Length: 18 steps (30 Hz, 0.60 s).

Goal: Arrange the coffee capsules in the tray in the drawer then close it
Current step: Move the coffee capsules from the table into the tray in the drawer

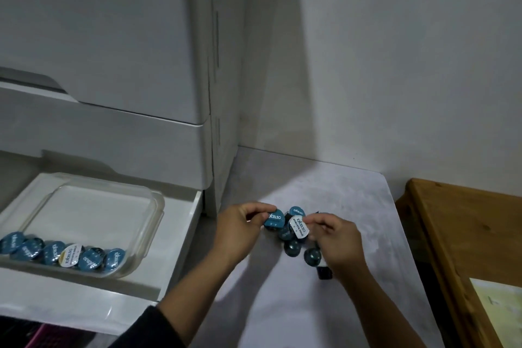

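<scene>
A heap of coffee capsules (293,246) lies on the pale floor to the right of the drawer unit. My left hand (240,230) pinches a blue-lidded capsule (274,219) at the heap's left side. My right hand (337,237) pinches a white-lidded capsule (298,226) on the heap's right. The bottom drawer (180,237) stands pulled out at the left. In it sits a clear plastic tray (152,203). A row of several capsules (65,253), mostly blue-lidded with one white, lines the tray's near edge.
The white drawer unit (113,51) rises above the open drawer, its upper drawers pushed in. A wooden piece of furniture (463,234) stands at the right. A white wall corner is behind the heap.
</scene>
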Tool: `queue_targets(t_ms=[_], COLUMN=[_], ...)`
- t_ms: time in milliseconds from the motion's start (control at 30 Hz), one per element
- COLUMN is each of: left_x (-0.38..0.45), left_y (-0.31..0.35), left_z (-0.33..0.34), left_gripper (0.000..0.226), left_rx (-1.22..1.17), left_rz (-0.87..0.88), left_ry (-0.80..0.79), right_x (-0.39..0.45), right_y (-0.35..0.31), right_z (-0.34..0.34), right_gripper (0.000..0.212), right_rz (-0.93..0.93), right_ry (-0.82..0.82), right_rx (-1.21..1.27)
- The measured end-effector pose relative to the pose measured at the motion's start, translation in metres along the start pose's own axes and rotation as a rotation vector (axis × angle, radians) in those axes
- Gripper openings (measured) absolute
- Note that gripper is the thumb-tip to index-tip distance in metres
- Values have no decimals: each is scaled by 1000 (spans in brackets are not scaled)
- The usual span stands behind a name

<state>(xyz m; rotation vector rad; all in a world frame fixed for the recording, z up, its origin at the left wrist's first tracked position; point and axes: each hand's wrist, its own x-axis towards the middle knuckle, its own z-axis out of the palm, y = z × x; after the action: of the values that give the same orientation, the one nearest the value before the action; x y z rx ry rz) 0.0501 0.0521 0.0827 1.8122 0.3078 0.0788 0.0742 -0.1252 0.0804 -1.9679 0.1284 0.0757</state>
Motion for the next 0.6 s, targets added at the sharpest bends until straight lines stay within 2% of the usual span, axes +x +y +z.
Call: queue_targets(t_ms=[133,300,467,600], left_x=[3,3,10,25], left_y=[23,35,8,-28], left_z=[-54,-140,-250,-329], left_gripper=[27,23,33,27], left_rx=[43,139,317,472], left_rz=[74,102,77,41], left_ry=[-52,-93,-89,-149], right_x=[-11,-27,-43,-57], right_y=[-51,-97,-121,-131], right_z=[10,52,125,198], right_gripper=[24,27,37,35], right_rz=[-62,-171,-181,-159], right_ry=[-102,-246,-378,-458], right_rx=[3,-15,-12,-70])
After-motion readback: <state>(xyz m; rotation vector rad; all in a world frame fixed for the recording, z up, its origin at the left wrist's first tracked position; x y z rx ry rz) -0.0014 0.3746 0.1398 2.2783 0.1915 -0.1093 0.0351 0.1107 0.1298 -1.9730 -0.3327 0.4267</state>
